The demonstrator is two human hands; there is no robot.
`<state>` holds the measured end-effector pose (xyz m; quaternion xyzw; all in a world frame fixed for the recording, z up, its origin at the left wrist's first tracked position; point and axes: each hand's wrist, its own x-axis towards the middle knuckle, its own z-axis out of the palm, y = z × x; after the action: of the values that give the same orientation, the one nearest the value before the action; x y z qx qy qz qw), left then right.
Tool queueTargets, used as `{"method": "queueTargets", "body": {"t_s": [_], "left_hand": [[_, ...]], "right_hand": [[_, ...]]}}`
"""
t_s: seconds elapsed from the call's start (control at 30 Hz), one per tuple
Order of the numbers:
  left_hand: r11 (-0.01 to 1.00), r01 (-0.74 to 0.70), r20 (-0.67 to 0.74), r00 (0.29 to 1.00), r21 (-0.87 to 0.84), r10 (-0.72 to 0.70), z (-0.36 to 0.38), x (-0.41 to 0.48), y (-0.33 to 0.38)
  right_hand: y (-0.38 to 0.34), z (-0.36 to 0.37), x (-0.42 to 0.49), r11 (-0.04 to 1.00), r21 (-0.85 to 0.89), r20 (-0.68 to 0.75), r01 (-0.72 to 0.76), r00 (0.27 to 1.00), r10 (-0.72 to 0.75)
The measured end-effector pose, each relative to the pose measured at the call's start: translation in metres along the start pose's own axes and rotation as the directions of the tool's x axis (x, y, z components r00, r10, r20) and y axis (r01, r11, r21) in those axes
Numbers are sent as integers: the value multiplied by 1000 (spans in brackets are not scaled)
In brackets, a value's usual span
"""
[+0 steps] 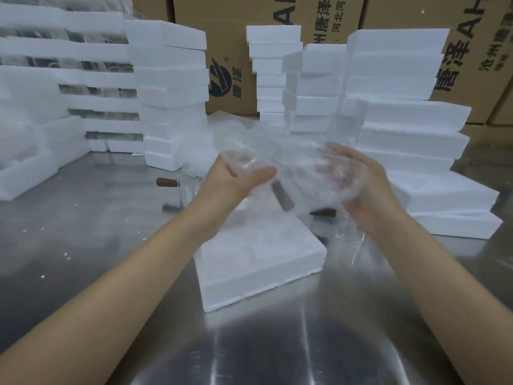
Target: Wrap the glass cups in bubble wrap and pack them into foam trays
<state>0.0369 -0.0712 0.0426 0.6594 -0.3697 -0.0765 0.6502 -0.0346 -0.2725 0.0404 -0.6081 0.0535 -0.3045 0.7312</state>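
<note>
Bubble wrap (277, 151) is up in the air between both hands, bundled around a glass cup (294, 179) whose dark brown handle (282, 196) pokes out underneath, slanting down. Left hand (238, 179) cradles the bundle from the left, thumb laid across the front of the wrap, fingers tucked behind it, so that grip is curled round the package. Right hand (358, 187) cups the other side, its fingers blurred behind the plastic sheet, curved against the wrap and pressing it in. All of this sits above a white foam tray (261, 273) lying flat on the steel counter (83, 232), the tray's moulded pockets facing up. Behind the left wrist stands another glass cup with wooden handle (188, 187), bare, upright on the counter. Near the right wrist there's one more clear cup (348, 232), partly hidden by the arm. Stacks of foam trays (172, 95) rise left and right (410, 129), with printed cardboard boxes (230, 37) walling off the back.
</note>
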Motion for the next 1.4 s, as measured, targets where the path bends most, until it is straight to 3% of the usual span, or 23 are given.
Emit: {"method": "queueTargets", "body": {"t_s": [0.07, 0.1, 0.17, 0.23, 0.3, 0.47, 0.67, 0.77, 0.83, 0.93, 1.0, 1.1, 1.17, 1.23, 1.4], "left_hand": [[967, 72, -116, 988, -246, -103, -5, 1, -4], [935, 103, -140, 977, -341, -159, -6, 1, -6], [903, 136, -121, 972, -407, -201, -5, 2, -11], [915, 158, -68, 978, -372, -197, -2, 2, -13], [920, 205, -6, 976, -334, -220, 2, 0, -15], [916, 272, 190, 956, -294, -223, 4, -2, -15], [964, 211, 199, 964, -160, -178, 8, -6, -11], [965, 178, 170, 975, -193, -146, 7, -6, -10], [960, 182, 171, 974, -212, -147, 6, -6, -11], [955, 201, 187, 969, -217, -162, 6, -4, -11], [954, 195, 227, 964, -229, -142, 6, -4, -10], [948, 201, 310, 943, -248, -119, 7, -5, -10], [948, 211, 326, 937, -240, -126, 7, -5, -11], [950, 198, 305, 945, -239, -121, 7, -6, -11], [975, 133, 166, 981, -179, -103, 9, -5, -12]], "right_hand": [[-11, -8, 4, 984, 177, -161, -16, 986, 45], [-13, -10, 6, 979, 198, -141, -41, 988, 70], [-3, -12, 5, 988, 60, 41, -141, 989, 139], [7, -2, 3, 974, -105, 225, -199, 950, 218], [12, 3, 1, 983, -96, 290, -154, 941, 176], [5, -4, 4, 973, 229, 117, -33, 993, 6], [8, 21, -20, 964, -210, 353, 165, 932, -83], [8, 28, -26, 922, -310, 387, 232, 916, -101], [9, 29, -27, 924, -280, 359, 259, 921, -150], [10, 24, -23, 951, -161, 50, 262, 965, -258], [10, 19, -18, 962, -203, -69, 182, 977, -200], [9, 20, -16, 985, -171, 38, -4, 999, 10], [8, 24, -20, 988, -151, 65, 30, 998, -20], [7, 26, -25, 956, -267, 90, 119, 991, -99], [6, 25, -25, 940, -311, 253, 142, 965, -62]]}}
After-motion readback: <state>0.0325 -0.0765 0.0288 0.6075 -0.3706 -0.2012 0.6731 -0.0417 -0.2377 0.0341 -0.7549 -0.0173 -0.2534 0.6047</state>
